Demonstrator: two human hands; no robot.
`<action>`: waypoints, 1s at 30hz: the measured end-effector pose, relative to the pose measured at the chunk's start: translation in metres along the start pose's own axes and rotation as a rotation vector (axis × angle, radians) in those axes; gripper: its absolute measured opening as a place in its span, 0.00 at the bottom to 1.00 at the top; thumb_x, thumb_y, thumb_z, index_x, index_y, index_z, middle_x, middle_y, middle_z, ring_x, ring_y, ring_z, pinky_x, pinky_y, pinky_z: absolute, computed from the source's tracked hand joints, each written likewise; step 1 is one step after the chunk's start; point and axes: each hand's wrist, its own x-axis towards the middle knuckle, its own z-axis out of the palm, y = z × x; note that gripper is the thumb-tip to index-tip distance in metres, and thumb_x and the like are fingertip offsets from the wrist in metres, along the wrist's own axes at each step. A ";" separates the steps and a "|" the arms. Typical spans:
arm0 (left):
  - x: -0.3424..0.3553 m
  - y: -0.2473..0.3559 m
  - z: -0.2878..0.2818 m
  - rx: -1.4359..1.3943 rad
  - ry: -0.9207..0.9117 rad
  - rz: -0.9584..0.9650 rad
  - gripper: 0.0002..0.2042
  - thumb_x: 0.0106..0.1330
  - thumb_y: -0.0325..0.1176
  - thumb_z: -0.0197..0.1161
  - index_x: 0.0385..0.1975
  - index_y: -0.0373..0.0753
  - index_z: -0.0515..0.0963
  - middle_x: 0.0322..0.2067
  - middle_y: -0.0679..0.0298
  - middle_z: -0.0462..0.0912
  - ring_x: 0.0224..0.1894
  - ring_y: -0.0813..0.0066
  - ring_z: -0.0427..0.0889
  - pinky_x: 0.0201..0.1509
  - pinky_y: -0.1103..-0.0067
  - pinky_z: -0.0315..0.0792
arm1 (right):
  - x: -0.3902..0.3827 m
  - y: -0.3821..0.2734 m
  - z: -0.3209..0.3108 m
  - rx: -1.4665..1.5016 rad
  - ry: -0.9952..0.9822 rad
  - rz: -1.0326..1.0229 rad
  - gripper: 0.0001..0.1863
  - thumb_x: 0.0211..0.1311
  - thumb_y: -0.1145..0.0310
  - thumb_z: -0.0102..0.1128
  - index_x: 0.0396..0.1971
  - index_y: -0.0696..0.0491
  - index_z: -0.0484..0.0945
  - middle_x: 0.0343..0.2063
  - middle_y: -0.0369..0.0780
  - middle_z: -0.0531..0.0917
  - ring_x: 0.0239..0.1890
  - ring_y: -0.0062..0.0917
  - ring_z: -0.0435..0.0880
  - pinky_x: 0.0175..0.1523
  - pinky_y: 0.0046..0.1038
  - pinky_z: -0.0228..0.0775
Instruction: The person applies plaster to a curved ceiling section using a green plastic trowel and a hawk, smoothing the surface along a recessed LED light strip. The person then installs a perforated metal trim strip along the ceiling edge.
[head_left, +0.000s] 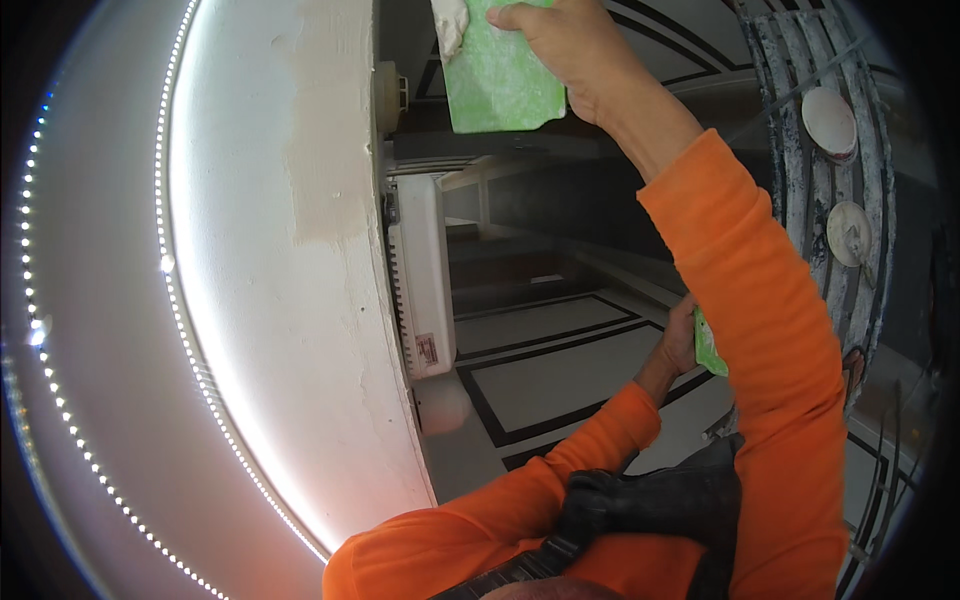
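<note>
My right hand (580,55) is raised at the top, its fingers closed round a green flat putty spreader (505,90). A lump of white putty (452,24) clings to the spreader's left edge, and white smears cover its face. The spreader is close to the pale wall surface (330,300), which bears a beige patch (335,120); whether they touch I cannot tell. Lower down, my left hand (678,342) is closed on a second green piece (708,345) with white smears. My right sleeve hides part of this piece, so its full shape does not show.
A white wall unit (425,270) juts out beside the pale surface, with a small round fixture (390,95) above it. At the right is a stained slatted platform (790,90) bearing a white tub (829,120) and a round container (850,235). Light strips (167,264) curve along the left.
</note>
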 end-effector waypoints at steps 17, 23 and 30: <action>0.033 0.002 -0.030 -0.472 0.187 -0.245 0.30 0.79 0.50 0.48 0.71 0.34 0.63 0.65 0.55 0.74 0.64 0.60 0.78 0.66 0.65 0.76 | 0.058 0.001 0.007 -0.381 0.135 -0.380 0.12 0.60 0.74 0.57 0.30 0.71 0.80 0.25 0.57 0.85 0.29 0.49 0.88 0.39 0.42 0.81; 0.062 0.004 -0.037 -0.421 0.165 -0.289 0.29 0.79 0.50 0.48 0.71 0.34 0.64 0.65 0.55 0.74 0.63 0.60 0.78 0.66 0.65 0.76 | 0.051 0.017 0.050 -0.186 0.143 -0.425 0.10 0.63 0.76 0.54 0.30 0.66 0.82 0.22 0.57 0.83 0.29 0.50 0.87 0.39 0.44 0.81; 0.055 -0.001 -0.047 -0.468 0.194 -0.282 0.29 0.78 0.50 0.49 0.70 0.34 0.64 0.65 0.55 0.74 0.63 0.60 0.78 0.66 0.65 0.76 | -0.015 0.029 0.022 -0.151 -0.073 -0.425 0.12 0.67 0.71 0.59 0.37 0.67 0.84 0.16 0.47 0.83 0.19 0.28 0.84 0.28 0.32 0.74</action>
